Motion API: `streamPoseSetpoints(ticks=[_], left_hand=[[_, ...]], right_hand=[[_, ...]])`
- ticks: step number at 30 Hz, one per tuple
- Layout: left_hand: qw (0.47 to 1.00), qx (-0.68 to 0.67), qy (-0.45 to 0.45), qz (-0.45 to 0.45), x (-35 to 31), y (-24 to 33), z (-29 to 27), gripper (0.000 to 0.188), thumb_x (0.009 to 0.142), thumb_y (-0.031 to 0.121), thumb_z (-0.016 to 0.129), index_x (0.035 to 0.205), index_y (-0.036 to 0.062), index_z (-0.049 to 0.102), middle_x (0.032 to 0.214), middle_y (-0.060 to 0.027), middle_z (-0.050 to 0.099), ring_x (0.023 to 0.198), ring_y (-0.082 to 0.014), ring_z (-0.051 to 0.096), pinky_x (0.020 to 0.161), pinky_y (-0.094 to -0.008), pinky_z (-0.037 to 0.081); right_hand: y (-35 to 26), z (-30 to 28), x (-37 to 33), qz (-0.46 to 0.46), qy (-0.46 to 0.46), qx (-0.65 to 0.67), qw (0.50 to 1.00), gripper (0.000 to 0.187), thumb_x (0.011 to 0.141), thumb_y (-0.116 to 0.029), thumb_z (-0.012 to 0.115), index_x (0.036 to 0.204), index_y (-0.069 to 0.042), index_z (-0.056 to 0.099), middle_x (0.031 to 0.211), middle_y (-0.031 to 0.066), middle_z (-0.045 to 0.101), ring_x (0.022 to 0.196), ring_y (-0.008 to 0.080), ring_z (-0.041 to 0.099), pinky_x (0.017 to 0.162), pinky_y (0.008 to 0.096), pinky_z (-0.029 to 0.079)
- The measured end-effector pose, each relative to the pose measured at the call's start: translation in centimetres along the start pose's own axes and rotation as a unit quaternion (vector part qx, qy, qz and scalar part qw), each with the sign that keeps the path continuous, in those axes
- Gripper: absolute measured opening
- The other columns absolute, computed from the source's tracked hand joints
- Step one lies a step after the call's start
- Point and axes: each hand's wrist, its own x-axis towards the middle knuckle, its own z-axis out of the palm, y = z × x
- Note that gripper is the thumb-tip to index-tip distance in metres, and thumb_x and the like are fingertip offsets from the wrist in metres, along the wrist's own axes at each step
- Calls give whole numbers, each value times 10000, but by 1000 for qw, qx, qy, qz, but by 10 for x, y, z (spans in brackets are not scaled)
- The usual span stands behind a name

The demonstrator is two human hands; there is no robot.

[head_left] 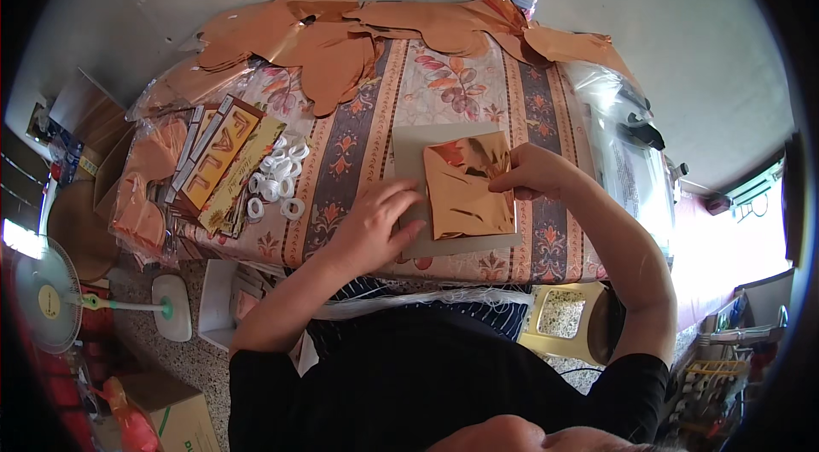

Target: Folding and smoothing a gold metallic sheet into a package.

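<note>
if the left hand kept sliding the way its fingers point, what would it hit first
The left hand lies flat on the grey card, fingers pointing right. Going straight on, they would most likely meet the left edge of the shiny copper foil sheet first, which the right hand pinches at its far corner.

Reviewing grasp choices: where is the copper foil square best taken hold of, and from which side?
Probably at its upper right corner, from the right: the foil square lies flat on grey card, the left hand sits at its left edge, and the right hand already pinches that raised corner.
</note>
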Motion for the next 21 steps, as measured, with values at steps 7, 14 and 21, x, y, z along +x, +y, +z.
streamPoseSetpoints(ticks=[7, 14, 21], left_hand=[[1000, 17, -16, -1, 18, 1, -2, 344, 838, 202, 715, 1113, 24, 611, 1292, -152, 551, 1213, -337, 516, 1017, -444, 412], [991, 99, -52, 67, 31, 4, 14, 602, 821, 402, 714, 1288, 63, 544, 1417, -161, 455, 1336, -332, 405, 1112, -471, 310], [987, 127, -87, 39, 34, 8, 13, 667, 807, 467, 702, 1319, 80, 518, 1434, -156, 436, 1354, -323, 382, 1132, -478, 277]], right_hand=[[3, 0, 2, -21, -4, -31, 999, 181, 787, -141, 773, 795, -15, 644, 604, -3, 549, 467, 61, 476, 414, 200, 340], [2, 4, 6, -27, 9, -45, 999, 184, 773, -146, 773, 787, -6, 654, 597, 24, 575, 470, 80, 512, 409, 220, 353], [5, 10, -10, -100, 102, -90, 986, 463, 788, -185, 763, 1150, 21, 561, 767, 81, 638, 520, 160, 578, 480, 299, 475]])
